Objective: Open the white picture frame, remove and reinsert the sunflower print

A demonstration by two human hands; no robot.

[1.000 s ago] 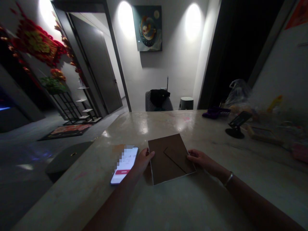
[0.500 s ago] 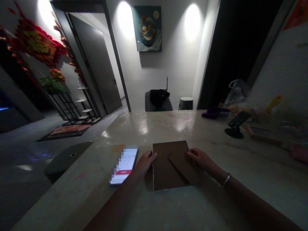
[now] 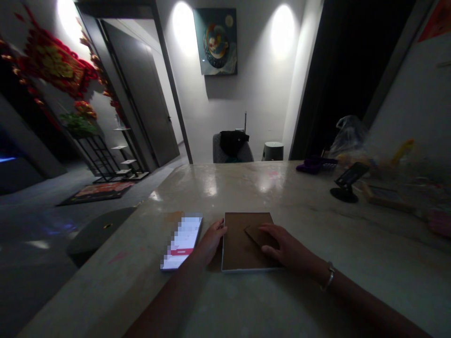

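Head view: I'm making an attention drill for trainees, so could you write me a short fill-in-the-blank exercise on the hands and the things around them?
1. The upper face of the flat panel on the table is coloured ____.
2. The left hand is at the panel's ____ edge.
3. A bracelet circles the ____ wrist.
4. The phone lies with its screen facing ____.

Missing words: brown; left; right; up.

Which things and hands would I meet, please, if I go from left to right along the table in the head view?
Lit phone → left hand → brown panel → right hand → black stand → wooden-looking frame → pink item, blurred.
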